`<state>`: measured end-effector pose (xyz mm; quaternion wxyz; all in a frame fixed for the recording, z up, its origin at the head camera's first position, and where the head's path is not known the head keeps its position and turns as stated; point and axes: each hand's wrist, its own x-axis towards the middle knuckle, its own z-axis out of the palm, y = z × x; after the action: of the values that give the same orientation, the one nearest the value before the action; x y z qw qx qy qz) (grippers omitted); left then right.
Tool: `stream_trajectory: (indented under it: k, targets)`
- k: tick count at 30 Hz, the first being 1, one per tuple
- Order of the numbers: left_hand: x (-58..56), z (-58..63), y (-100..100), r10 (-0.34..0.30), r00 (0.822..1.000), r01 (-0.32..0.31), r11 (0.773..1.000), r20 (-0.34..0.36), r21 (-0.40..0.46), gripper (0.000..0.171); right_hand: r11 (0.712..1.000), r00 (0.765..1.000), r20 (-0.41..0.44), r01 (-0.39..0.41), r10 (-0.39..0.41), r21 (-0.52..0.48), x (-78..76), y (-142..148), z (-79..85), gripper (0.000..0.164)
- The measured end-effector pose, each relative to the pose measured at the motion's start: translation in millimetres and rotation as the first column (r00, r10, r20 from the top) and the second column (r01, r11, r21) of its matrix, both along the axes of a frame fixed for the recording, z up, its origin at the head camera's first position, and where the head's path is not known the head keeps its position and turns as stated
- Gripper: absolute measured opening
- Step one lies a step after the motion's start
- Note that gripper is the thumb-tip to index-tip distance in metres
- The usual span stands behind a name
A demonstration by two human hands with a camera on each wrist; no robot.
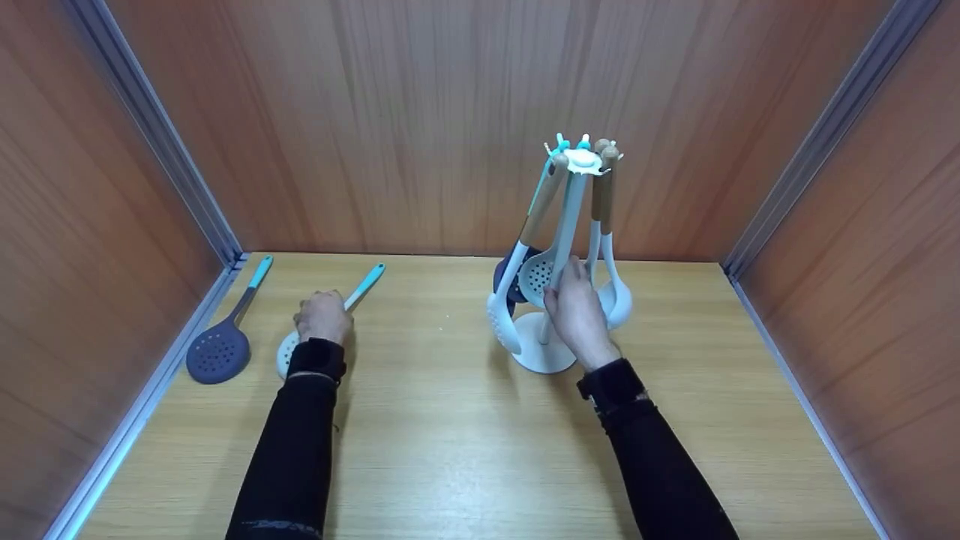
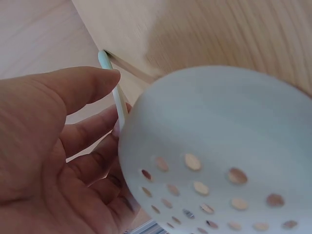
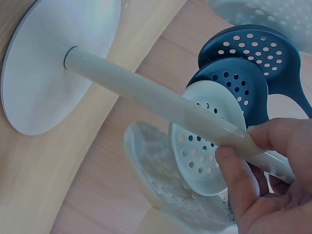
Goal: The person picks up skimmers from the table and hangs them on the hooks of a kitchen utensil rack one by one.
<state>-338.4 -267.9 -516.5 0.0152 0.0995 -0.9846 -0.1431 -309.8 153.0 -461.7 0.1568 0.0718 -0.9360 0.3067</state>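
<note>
At left on the table, my left hand grips a white skimmer near where its teal handle meets the perforated head. Thumb and fingers lie on opposite sides of the thin neck in the left wrist view. My right hand holds the pale pole of an upright utensil stand, thumb and fingers wrapped about it above the round white base. Around the pole hang a white perforated skimmer, dark blue perforated utensils, and white wooden-handled utensils, including a ladle.
A dark skimmer with a teal handle lies farther left, beside the metal edge strip. Wooden panels enclose the table at the back and both sides. Hooks ring the top of the stand.
</note>
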Motion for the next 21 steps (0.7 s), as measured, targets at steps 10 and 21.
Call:
stream_trajectory:
  k: [10,21]
  targets:
    - [1.7,0.2,1.5,-0.015,1.000,0.015,1.000,-0.004,0.010,0.024,1.000,1.000,0.015,0.002,-0.002,-0.004,-0.2,-1.7,1.3,0.067]
    - [-3.3,-1.4,0.0,-0.030,0.999,0.030,0.999,0.046,0.017,0.022,1.000,1.000,-0.001,-0.002,0.002,-0.003,-0.6,-3.1,0.4,0.067]
